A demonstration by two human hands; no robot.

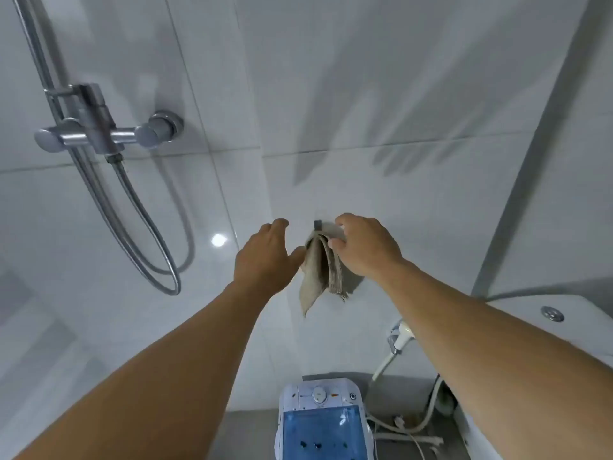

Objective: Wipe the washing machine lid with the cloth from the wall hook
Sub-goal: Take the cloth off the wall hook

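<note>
A beige cloth [320, 272] hangs folded from a small metal wall hook [318, 225] on the white tiled wall. My right hand [363, 249] is at the top of the cloth, with fingers curled around its upper edge at the hook. My left hand [267, 257] is just left of the cloth with fingers apart, its thumb touching or nearly touching the cloth's left side. Far below, at the bottom of the view, stands the small washing machine with its blue transparent lid [320, 433] shut.
A chrome shower mixer [99, 132] with looping metal hose [156, 257] is on the wall to the left. At right are a white toilet cistern [544, 315], a bidet sprayer [399, 336], and hoses and cables [411, 429] on the floor beside the machine.
</note>
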